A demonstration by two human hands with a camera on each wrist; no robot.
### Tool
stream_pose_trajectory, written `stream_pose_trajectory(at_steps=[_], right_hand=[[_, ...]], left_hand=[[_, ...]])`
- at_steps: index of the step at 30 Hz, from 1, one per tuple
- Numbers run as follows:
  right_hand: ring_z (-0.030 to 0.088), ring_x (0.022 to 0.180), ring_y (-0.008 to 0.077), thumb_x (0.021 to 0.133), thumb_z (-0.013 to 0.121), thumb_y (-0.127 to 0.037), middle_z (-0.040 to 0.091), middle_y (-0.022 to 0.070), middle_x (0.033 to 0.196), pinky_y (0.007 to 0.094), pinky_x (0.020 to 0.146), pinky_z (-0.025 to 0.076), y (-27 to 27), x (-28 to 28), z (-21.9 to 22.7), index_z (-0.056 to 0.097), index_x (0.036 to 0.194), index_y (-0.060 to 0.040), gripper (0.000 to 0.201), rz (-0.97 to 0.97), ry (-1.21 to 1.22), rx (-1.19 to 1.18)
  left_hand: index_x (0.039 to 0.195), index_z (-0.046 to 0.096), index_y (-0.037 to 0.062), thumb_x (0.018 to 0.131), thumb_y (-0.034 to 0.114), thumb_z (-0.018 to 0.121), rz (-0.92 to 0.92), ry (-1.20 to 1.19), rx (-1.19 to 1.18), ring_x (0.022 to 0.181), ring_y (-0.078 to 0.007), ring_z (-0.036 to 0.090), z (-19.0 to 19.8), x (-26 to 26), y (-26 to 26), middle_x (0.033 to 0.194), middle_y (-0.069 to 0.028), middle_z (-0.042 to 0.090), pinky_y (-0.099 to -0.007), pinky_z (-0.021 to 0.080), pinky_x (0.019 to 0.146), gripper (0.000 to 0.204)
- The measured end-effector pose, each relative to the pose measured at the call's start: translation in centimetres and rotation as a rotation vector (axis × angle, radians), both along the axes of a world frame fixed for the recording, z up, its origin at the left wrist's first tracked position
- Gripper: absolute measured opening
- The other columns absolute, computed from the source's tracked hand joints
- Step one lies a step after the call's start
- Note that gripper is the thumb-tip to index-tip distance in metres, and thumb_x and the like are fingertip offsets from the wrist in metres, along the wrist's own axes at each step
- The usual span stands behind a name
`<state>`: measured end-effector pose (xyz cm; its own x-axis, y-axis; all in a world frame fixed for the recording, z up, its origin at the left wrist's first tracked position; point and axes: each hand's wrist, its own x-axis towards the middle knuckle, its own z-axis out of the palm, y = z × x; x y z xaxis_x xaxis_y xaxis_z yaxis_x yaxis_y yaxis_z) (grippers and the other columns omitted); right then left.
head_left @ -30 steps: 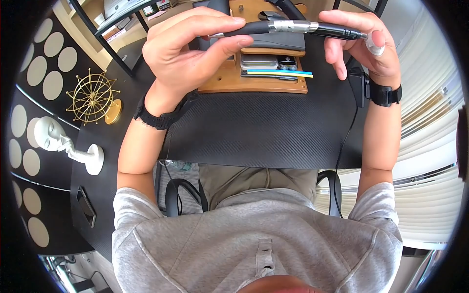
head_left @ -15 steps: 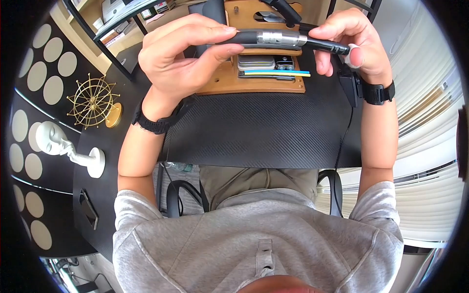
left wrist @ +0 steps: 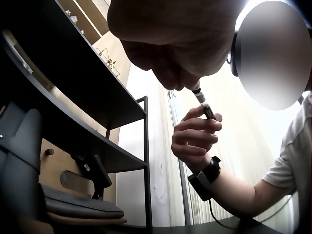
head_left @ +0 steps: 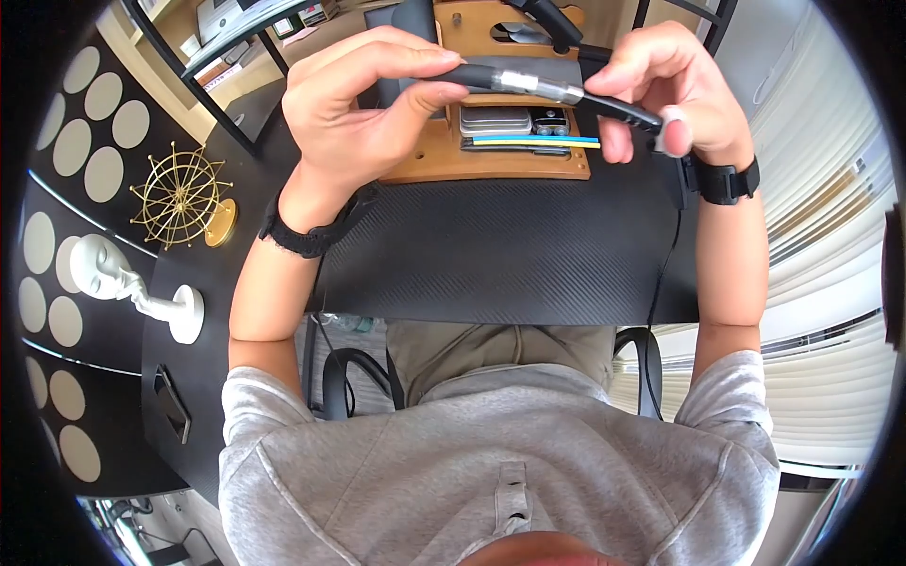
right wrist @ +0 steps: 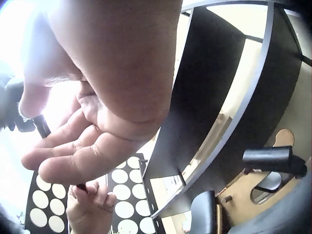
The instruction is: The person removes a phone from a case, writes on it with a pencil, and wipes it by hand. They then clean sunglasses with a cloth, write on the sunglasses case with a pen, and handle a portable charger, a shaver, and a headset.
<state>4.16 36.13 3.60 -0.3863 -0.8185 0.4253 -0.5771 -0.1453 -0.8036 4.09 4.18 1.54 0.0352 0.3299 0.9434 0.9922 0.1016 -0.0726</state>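
A black pen (head_left: 538,87) with a clear middle section spans the gap between both hands, held up above the desk. My left hand (head_left: 351,106) pinches its left end between thumb and forefinger, covering the tip. My right hand (head_left: 684,94) holds the other end, the forefinger along the barrel and the thumb at the very end. The pen slopes down to the right in the head view. In the left wrist view the pen (left wrist: 203,104) shows between the two hands. The right wrist view shows my right hand (right wrist: 107,107) large, with the pen mostly hidden.
Behind the hands stands a wooden organizer (head_left: 415,165) with a grey case (head_left: 495,121) and blue and yellow sticks (head_left: 533,142). On the left side of the black desk (head_left: 510,250) are a gold wheel ornament (head_left: 181,196), a white head sculpture (head_left: 99,266) and a phone (head_left: 172,404).
My right hand has shifted left and its end of the pen has dropped, so the pen now tilts more. The left hand keeps its pinch, with only small movement.
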Motion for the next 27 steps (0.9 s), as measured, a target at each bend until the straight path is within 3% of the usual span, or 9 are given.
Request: stream_pose_trajectory(at_steps=[6,10,12,14,17,20,23,26,27], right_hand=[[0.069,0.062,0.0137,0.095,0.072,-0.052,0.073,0.012,0.082,0.0228,0.055,0.055,-0.4,0.7,0.6,0.066,0.13,0.0031,0.065,-0.163,0.148,-0.059],[0.069,0.063,0.0168,0.103,0.065,-0.033,0.074,0.0145,0.084,0.027,0.057,0.055,-0.6,1.1,0.9,0.067,0.123,0.0067,0.045,-0.218,-0.021,-0.148],[0.065,0.059,0.0116,0.102,0.063,-0.047,0.071,0.0108,0.08,0.0223,0.055,0.053,0.0,0.1,1.1,0.064,0.132,0.0046,0.059,-0.268,0.134,-0.018],[0.052,0.055,0.0059,0.109,0.053,-0.032,0.06,0.0022,0.071,0.021,0.051,0.042,-0.6,-0.1,0.1,0.066,0.132,0.0012,0.042,-0.332,0.128,0.032],[0.042,0.056,0.0022,0.109,0.056,-0.029,0.048,-0.0052,0.067,0.0213,0.05,0.034,-2.6,-0.7,-0.9,0.068,0.131,-0.0029,0.036,-0.47,0.113,0.099],[0.056,0.075,0.0046,0.109,0.056,-0.025,0.066,-0.0005,0.087,0.0238,0.065,0.048,-4.1,-1.4,-2.3,0.067,0.13,0.0005,0.035,-0.505,0.308,0.096],[0.06,0.086,0.0062,0.11,0.055,-0.023,0.07,0.0024,0.099,0.026,0.074,0.051,-5.4,0.4,-1.0,0.066,0.13,0.0017,0.034,-0.47,0.453,0.214],[0.055,0.077,0.0037,0.11,0.055,-0.026,0.068,-0.0003,0.091,0.0244,0.066,0.047,-6.3,0.3,-1.8,0.067,0.129,0.0026,0.036,-0.473,0.482,0.114],[0.048,0.063,0.002,0.11,0.053,-0.033,0.06,-0.0044,0.074,0.0228,0.054,0.04,-6.6,1.5,-0.9,0.07,0.124,0.0015,0.04,-0.537,0.345,0.173]], left_hand=[[0.096,0.078,-0.0029,0.076,-0.001,0.087,0.079,-0.002,0.005,0.079,-0.019,0.074,0.5,0.1,-0.5,0.088,-0.0129,0.077,-0.0254,0.056,0.071,0.022],[0.102,0.077,-0.005,0.078,-0.003,0.087,0.134,-0.003,-0.035,0.087,-0.0175,0.072,0.4,0.7,-0.6,0.097,-0.0142,0.077,-0.0253,0.055,0.077,0.026],[0.101,0.078,-0.0037,0.079,-0.001,0.087,0.178,-0.002,-0.046,0.085,-0.0172,0.072,0.4,0.8,-0.4,0.096,-0.0134,0.077,-0.0253,0.054,0.076,0.024],[0.098,0.078,-0.0016,0.08,0.002,0.087,0.246,0.009,-0.071,0.081,-0.0175,0.072,0.6,1.0,-0.1,0.093,-0.0123,0.077,-0.0264,0.054,0.074,0.02],[0.097,0.076,0.0018,0.083,0.01,0.085,0.476,0.123,-0.211,0.078,-0.0216,0.071,0.9,1.0,0.0,0.089,-0.0102,0.075,-0.0304,0.053,0.072,0.018],[0.097,0.074,0.0038,0.084,0.017,0.083,0.624,0.182,-0.353,0.079,-0.0262,0.07,0.5,1.6,0.9,0.088,-0.0091,0.074,-0.0336,0.052,0.071,0.021],[0.099,0.072,0.0025,0.085,0.017,0.081,0.558,0.066,-0.347,0.081,-0.0302,0.069,-0.9,1.3,1.7,0.091,-0.0104,0.073,-0.0387,0.055,0.071,0.022],[0.101,0.069,0.0015,0.087,0.012,0.077,0.536,-0.029,-0.327,0.077,-0.0333,0.068,-1.6,1.0,1.9,0.088,-0.0128,0.069,-0.0406,0.055,0.069,0.019],[0.101,0.068,0.0017,0.088,0.011,0.077,0.543,-0.015,-0.318,0.076,-0.0335,0.067,-1.6,0.9,1.9,0.086,-0.013,0.068,-0.0403,0.055,0.067,0.018]])
